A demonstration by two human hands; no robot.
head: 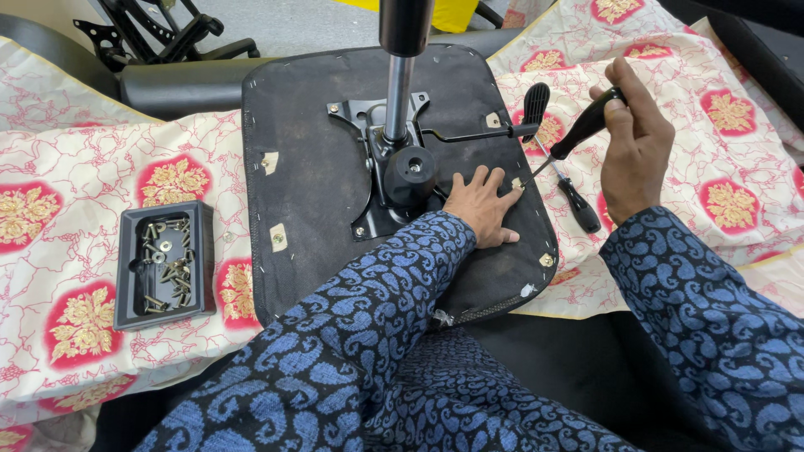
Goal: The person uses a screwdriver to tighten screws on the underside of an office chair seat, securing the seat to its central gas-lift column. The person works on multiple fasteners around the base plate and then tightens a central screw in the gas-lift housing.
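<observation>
Head view, one item per line:

- Chair seat base (pixel 318 201): black, upside down, centre of frame, lying on a patterned cloth (pixel 75 251).
- Metal mounting plate (pixel 368 167): black, fixed to the seat underside, with a chrome gas-lift column (pixel 398 96) rising toward 12 o'clock.
- Round black knob (pixel 410 172): on the plate, just at 9 o'clock of the left hand.
- Adjustment lever (pixel 477 132): thin rod running from the plate toward 3 o'clock, ending in a black paddle (pixel 534 105).
- Left hand (pixel 481 205): palm down, fingers spread, pressed flat on the seat underside; forefinger tip close beside the screwdriver tip. It grips nothing.
- Right hand (pixel 636 146): at 3 o'clock of the seat, fingers wrapped tight around the black handle of a screwdriver (pixel 569 142).
- Screwdriver: tilted, handle high toward 2 o'clock, shaft slanting down to 8 o'clock, tip meeting the seat near its right edge at a small light tab (pixel 517 183).
- Second screwdriver (pixel 578 205): black handle, lying on the cloth just off the seat's right edge, below the held tool.
- Black tray (pixel 165 264): rectangular, at 9 o'clock of the seat, well apart from both hands, holding loose screws and bolts (pixel 167 268).
- Sleeves (pixel 377 335): dark blue paisley, both forearms entering from 6 o'clock.
- Black metal parts (pixel 151 33): at 11 o'clock, beyond the cloth; kind cannot be told.
</observation>
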